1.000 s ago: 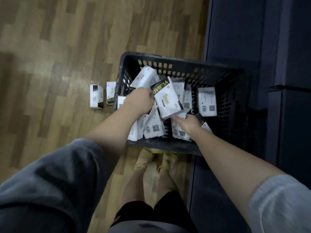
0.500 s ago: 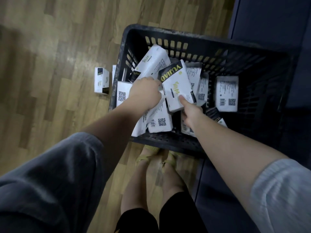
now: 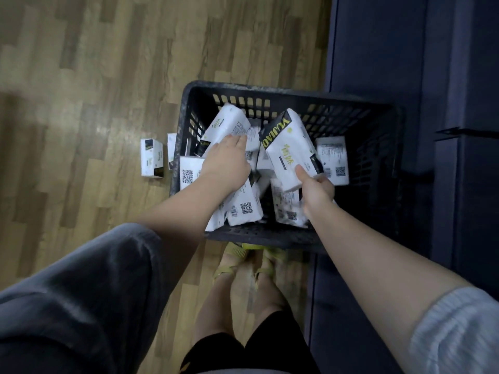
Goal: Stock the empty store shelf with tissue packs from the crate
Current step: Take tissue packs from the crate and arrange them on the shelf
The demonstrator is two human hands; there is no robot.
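A black plastic crate (image 3: 270, 90) stands on the floor in front of me, holding several white tissue packs. My right hand (image 3: 316, 190) grips one white pack with a black end and yellow lettering (image 3: 290, 149), lifted and tilted above the others. My left hand (image 3: 226, 163) reaches into the crate's left side, its fingers laid on another white pack (image 3: 224, 125) that leans against the back wall. Whether those fingers curl round it is hidden. More packs lie under both hands, one with a QR code (image 3: 244, 209).
Two tissue packs (image 3: 151, 161) stand on the wooden floor just left of the crate. A dark blue shelf unit (image 3: 405, 63) rises along the right side. My feet in yellow sandals (image 3: 237, 255) are right behind the crate.
My right hand has taken hold of the lettered pack and lifted it to the right. My left hand has let go of it and moved onto the pack at the crate's back left.
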